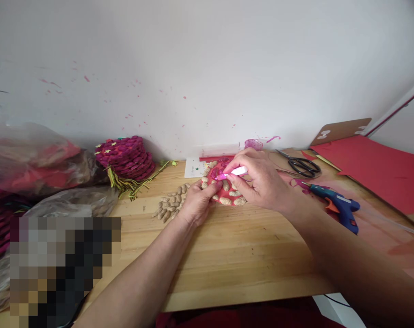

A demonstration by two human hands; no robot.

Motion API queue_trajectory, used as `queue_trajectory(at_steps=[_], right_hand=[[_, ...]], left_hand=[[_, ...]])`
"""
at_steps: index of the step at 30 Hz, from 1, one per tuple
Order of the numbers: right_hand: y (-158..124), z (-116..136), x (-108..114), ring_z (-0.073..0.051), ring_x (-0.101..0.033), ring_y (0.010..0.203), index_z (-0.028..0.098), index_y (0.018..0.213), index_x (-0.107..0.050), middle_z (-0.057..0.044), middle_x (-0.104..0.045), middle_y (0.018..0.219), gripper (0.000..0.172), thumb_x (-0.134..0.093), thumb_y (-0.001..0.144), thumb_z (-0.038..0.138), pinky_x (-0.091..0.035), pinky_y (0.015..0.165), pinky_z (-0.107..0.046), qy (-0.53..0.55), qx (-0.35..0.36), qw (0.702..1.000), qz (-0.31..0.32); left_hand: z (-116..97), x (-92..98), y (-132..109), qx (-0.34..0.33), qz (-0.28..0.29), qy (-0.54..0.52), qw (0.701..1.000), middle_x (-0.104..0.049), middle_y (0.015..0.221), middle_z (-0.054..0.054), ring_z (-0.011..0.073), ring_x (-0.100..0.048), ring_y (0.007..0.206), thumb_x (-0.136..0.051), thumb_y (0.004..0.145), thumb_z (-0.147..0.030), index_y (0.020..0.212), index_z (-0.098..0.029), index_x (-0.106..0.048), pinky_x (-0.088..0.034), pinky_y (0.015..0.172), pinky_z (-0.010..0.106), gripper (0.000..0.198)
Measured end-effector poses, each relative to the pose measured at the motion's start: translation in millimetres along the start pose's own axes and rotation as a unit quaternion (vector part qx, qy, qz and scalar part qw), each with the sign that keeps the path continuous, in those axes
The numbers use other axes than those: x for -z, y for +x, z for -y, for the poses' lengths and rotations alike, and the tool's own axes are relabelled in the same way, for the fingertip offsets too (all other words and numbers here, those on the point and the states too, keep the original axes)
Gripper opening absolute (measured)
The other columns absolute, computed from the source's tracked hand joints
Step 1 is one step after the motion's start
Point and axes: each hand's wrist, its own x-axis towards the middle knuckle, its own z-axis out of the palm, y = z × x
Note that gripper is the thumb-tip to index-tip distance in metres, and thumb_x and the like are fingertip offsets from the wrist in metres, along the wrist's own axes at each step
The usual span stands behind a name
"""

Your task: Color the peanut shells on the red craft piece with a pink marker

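My right hand (261, 180) is closed around a white marker-like pen (240, 171) with a pink end, its tip over the peanuts. My left hand (197, 200) pinches the near left edge of a red piece with peanuts (230, 196) set around it. Some peanuts on the piece's far side are coloured magenta. Just left of my left hand lies a pile of loose plain peanuts (169, 206). Behind the red piece a white card (192, 167) with small writing and a green star rests against the wall. My fingers hide part of the piece.
A stack of magenta peanut pieces (126, 157) with yellow-green cords stands back left, beside plastic bags (32, 155). To the right are black-handled scissors (302, 167), a blue glue gun (340, 207) and red paper sheets (374, 168). A pink-stained cup (253, 144) stands by the paint-spattered wall.
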Motion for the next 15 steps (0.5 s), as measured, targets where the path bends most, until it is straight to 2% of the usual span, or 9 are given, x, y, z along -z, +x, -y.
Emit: queue_trajectory(at_steps=[5, 9, 15], right_hand=[[1.3, -2.8, 4.8, -0.023, -0.066, 0.091, 0.022, 0.096, -0.064, -0.005, -0.074, 0.091, 0.007, -0.063, 0.092, 0.016, -0.051, 0.083, -0.04, 0.003, -0.002, 1.0, -0.017], [2.1, 0.3, 6.0, -0.022, -0.066, 0.089, 0.023, 0.093, -0.064, -0.003, -0.074, 0.089, 0.011, -0.062, 0.089, 0.013, -0.05, 0.083, -0.039, 0.021, -0.004, 1.0, -0.011], [0.8, -1.9, 1.7, -0.021, -0.066, 0.088, 0.023, 0.09, -0.063, -0.003, -0.073, 0.087, 0.005, -0.066, 0.094, 0.021, -0.048, 0.083, -0.037, 0.028, -0.017, 0.999, -0.008]], left_hand=[[1.0, 1.8, 1.7, 0.003, 0.009, -0.008, 1.0, -0.075, 0.067, 0.003, 0.0153, -0.068, 0.056, -0.104, 0.047, -0.03, 0.08, -0.014, -0.074, -0.058, 0.058, 0.026, 0.048], [2.2, 3.8, 2.7, 0.004, 0.023, -0.014, 1.0, -0.076, 0.068, 0.004, 0.013, -0.066, 0.053, -0.104, 0.048, -0.029, 0.08, -0.014, -0.074, -0.054, 0.053, 0.022, 0.047], [3.1, 4.3, 1.6, 0.01, 0.03, -0.003, 0.999, -0.08, 0.08, 0.008, 0.0185, -0.073, 0.065, -0.103, 0.049, -0.029, 0.089, -0.013, -0.076, -0.06, 0.066, 0.029, 0.051]])
